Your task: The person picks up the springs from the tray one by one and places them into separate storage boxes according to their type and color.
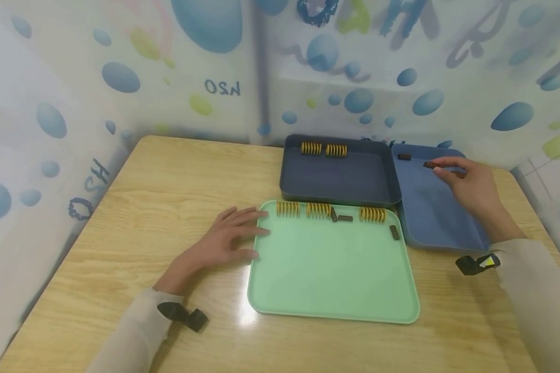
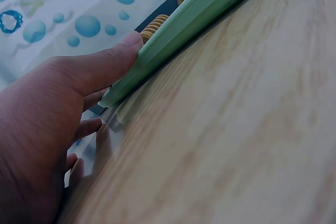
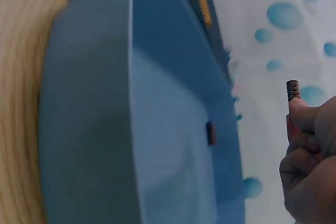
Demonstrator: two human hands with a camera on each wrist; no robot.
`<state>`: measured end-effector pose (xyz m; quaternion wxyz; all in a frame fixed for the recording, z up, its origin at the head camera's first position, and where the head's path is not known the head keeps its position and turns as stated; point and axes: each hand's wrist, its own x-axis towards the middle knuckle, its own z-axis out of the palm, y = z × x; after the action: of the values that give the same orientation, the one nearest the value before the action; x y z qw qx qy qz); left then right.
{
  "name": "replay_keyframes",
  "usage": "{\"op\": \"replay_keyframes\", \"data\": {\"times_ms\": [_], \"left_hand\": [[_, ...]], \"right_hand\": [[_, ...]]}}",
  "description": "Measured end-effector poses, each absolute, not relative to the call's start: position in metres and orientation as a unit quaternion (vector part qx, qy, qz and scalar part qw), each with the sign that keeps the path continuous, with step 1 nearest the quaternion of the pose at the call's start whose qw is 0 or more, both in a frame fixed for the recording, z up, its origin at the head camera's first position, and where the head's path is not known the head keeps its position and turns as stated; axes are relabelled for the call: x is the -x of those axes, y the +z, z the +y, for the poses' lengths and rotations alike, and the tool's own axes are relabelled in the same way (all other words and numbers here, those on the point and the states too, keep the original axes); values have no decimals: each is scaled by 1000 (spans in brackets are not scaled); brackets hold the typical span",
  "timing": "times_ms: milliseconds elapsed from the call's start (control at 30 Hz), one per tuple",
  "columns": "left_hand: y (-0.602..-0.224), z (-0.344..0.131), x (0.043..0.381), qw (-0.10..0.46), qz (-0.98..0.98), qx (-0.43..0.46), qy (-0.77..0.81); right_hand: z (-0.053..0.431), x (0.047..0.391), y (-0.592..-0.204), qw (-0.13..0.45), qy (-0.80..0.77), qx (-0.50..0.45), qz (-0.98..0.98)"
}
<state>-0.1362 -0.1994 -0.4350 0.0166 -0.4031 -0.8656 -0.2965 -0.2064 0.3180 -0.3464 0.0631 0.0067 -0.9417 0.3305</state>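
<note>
My right hand (image 1: 475, 187) pinches a small dark spring (image 1: 431, 165) between thumb and fingertips, over the blue tray (image 1: 441, 217) at the right. In the right wrist view the held spring (image 3: 293, 89) sticks out past the thumb. Another small dark spring (image 1: 404, 156) lies at that tray's far end. My left hand (image 1: 224, 241) has its fingers spread at the left rim of the green tray (image 1: 331, 274), thumb against the edge in the left wrist view. Along the green tray's far side lie yellow springs (image 1: 372, 214) and small dark springs (image 1: 394, 232).
A dark grey-blue tray (image 1: 340, 181) stands behind the green one, with two yellow springs (image 1: 336, 150) near its back wall. The blue tray sits against its right side. All rest on a wooden table (image 1: 191, 181) before a patterned backdrop (image 1: 270, 67).
</note>
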Motion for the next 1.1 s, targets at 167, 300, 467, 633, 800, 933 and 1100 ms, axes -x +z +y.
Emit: {"op": "replay_keyframes", "data": {"times_ms": [167, 300, 467, 633, 800, 933, 1100], "left_hand": [[-435, -200, 136, 18, -866, 403, -296], [-434, -202, 136, 25, -866, 403, -294], [-435, -203, 137, 24, -865, 404, -296], [-436, -200, 137, 19, -862, 405, -303], [-437, -199, 137, 21, -862, 405, -305], [-438, -199, 137, 18, -863, 404, -303], [-438, -200, 139, 22, -864, 407, -296]], "right_hand": [[325, 221, -353, 56, 316, -5, -947], [329, 234, -356, 56, 313, -4, -948], [335, 247, -360, 61, 306, 0, -950], [338, 254, -365, 52, 287, 4, -957], [339, 262, -365, 48, 275, -3, -960], [340, 269, -370, 41, 281, 1, -959], [341, 275, -379, 26, 275, 16, -961]]}}
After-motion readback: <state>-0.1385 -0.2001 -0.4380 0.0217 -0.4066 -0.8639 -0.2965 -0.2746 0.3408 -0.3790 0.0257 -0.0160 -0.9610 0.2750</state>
